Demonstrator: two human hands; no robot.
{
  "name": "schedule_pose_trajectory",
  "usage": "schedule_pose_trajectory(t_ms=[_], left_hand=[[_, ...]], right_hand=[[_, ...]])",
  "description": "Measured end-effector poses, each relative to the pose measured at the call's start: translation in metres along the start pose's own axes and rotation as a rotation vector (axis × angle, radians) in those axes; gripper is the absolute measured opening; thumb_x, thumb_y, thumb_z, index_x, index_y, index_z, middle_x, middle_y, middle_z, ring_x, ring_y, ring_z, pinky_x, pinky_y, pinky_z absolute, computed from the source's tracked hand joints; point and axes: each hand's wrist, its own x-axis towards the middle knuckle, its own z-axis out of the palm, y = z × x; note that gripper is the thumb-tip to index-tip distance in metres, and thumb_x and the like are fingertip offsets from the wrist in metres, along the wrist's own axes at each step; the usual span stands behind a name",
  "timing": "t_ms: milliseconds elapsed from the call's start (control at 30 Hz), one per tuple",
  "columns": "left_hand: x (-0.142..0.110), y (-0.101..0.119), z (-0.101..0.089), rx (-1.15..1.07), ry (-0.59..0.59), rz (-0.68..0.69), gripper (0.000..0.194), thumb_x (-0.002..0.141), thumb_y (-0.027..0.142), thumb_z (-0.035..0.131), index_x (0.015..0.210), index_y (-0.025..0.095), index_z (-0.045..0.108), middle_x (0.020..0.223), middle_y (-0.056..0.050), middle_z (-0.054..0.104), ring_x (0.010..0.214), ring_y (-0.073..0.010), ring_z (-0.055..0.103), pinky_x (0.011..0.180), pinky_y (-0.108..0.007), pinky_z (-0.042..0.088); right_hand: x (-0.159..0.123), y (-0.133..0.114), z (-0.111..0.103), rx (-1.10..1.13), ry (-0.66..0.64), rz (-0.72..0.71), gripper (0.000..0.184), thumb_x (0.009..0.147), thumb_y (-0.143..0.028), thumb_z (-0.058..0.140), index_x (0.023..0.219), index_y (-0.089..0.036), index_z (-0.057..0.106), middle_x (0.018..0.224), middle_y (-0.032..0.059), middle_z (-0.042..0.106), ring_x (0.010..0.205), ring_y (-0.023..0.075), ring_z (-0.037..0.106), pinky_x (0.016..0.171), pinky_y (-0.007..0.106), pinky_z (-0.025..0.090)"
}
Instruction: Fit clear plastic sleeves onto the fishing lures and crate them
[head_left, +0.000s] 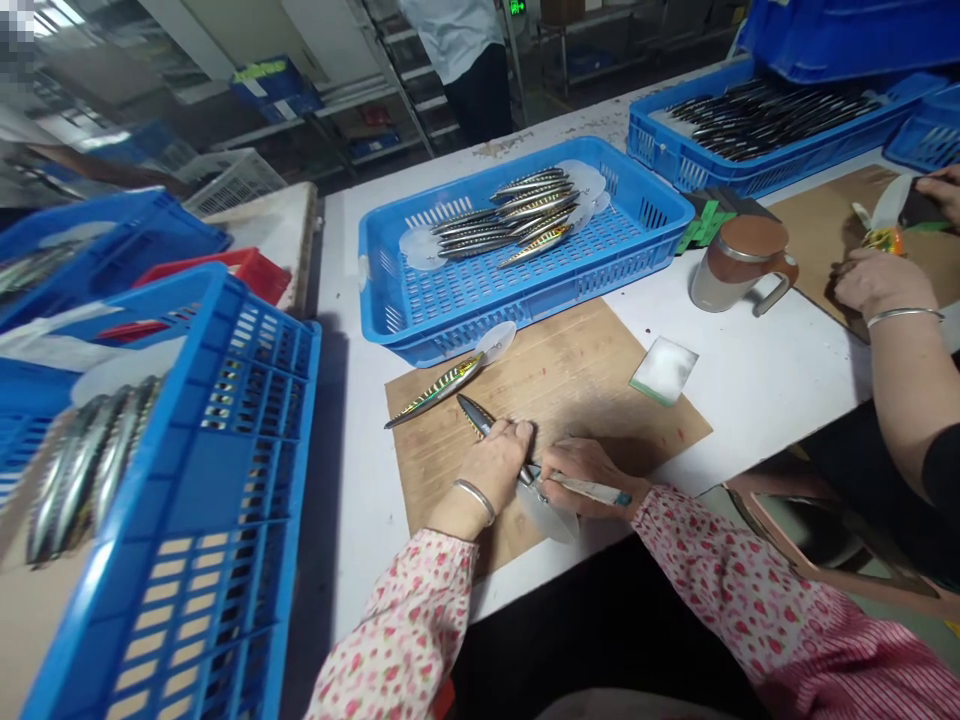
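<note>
My left hand (499, 462) is closed around a long metallic fishing lure (475, 414) with a clear lip (551, 512), pressing it on a brown cardboard sheet (592, 375). My right hand (581, 472) grips a thin tool with a pale handle (592, 490) whose tip meets the lure near my left fingers. A second striped lure (442, 387) with a clear lip lies on the cardboard just beyond. Behind it a blue perforated tray (637, 250) holds several more lures (517, 212).
A blue crate (217, 480) of lures stands at my left. A brown-lidded mug (739, 265) and a small white pad (664, 370) sit to the right. Another person's hands (877, 280) work at the right, and someone stands at the back. More blue trays (750, 150) sit far right.
</note>
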Motion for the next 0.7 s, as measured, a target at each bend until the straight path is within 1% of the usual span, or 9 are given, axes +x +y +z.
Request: schedule_pose_trajectory(t_ms=[100, 167, 300, 500, 633, 700], left_hand=[[0.0000, -0.0002, 0.0002, 0.009, -0.008, -0.005, 0.026, 0.087, 0.003, 0.035, 0.108, 0.011, 0.049, 0.104, -0.014, 0.059, 0.107, -0.0248, 0.046, 0.089, -0.034, 0.046], [0.0003, -0.0002, 0.0004, 0.016, -0.013, -0.009, 0.026, 0.088, 0.004, 0.035, 0.109, 0.011, 0.049, 0.104, -0.014, 0.060, 0.108, -0.0246, 0.046, 0.089, -0.034, 0.046], [0.0008, 0.0005, -0.0005, 0.020, -0.014, -0.004, 0.026, 0.089, 0.006, 0.036, 0.110, 0.012, 0.049, 0.104, -0.013, 0.060, 0.108, -0.0239, 0.046, 0.090, -0.034, 0.046], [0.0005, 0.0001, -0.0009, -0.007, -0.019, -0.015, 0.030, 0.088, 0.004, 0.035, 0.114, 0.012, 0.047, 0.105, -0.014, 0.059, 0.112, -0.0233, 0.045, 0.092, -0.034, 0.045], [0.0003, -0.0009, 0.0004, -0.012, -0.012, -0.006, 0.027, 0.089, 0.005, 0.035, 0.111, 0.011, 0.049, 0.103, -0.013, 0.059, 0.111, -0.0232, 0.045, 0.093, -0.033, 0.044], [-0.0001, -0.0003, -0.0003, -0.010, -0.018, -0.011, 0.026, 0.089, 0.005, 0.035, 0.109, 0.011, 0.049, 0.104, -0.013, 0.059, 0.110, -0.0236, 0.045, 0.093, -0.033, 0.044]], right_hand=[[0.0027, -0.0038, -0.0004, -0.015, 0.015, 0.064, 0.005, 0.078, -0.015, 0.049, 0.078, -0.019, 0.051, 0.072, 0.0005, 0.061, 0.071, 0.0157, 0.057, 0.066, 0.026, 0.039], [0.0049, -0.0068, -0.0012, -0.030, 0.009, 0.078, 0.005, 0.077, -0.014, 0.049, 0.079, -0.018, 0.053, 0.074, 0.0024, 0.063, 0.072, 0.0164, 0.058, 0.065, 0.026, 0.038], [0.0059, -0.0083, -0.0018, -0.070, 0.000, 0.046, 0.005, 0.074, -0.013, 0.049, 0.072, -0.018, 0.050, 0.072, 0.0037, 0.062, 0.068, 0.0165, 0.056, 0.064, 0.028, 0.037], [0.0006, 0.0005, 0.0017, -0.060, -0.004, -0.050, 0.003, 0.075, -0.016, 0.050, 0.074, -0.020, 0.049, 0.070, -0.0004, 0.059, 0.068, 0.0144, 0.054, 0.067, 0.026, 0.037], [0.0020, -0.0006, 0.0032, -0.083, 0.041, 0.016, 0.005, 0.077, -0.014, 0.049, 0.077, -0.019, 0.051, 0.072, -0.0001, 0.060, 0.070, 0.0142, 0.056, 0.066, 0.026, 0.037], [0.0038, -0.0030, 0.0027, -0.108, 0.030, 0.038, 0.004, 0.077, -0.014, 0.050, 0.077, -0.018, 0.052, 0.073, 0.0009, 0.061, 0.070, 0.0144, 0.056, 0.065, 0.025, 0.036]])
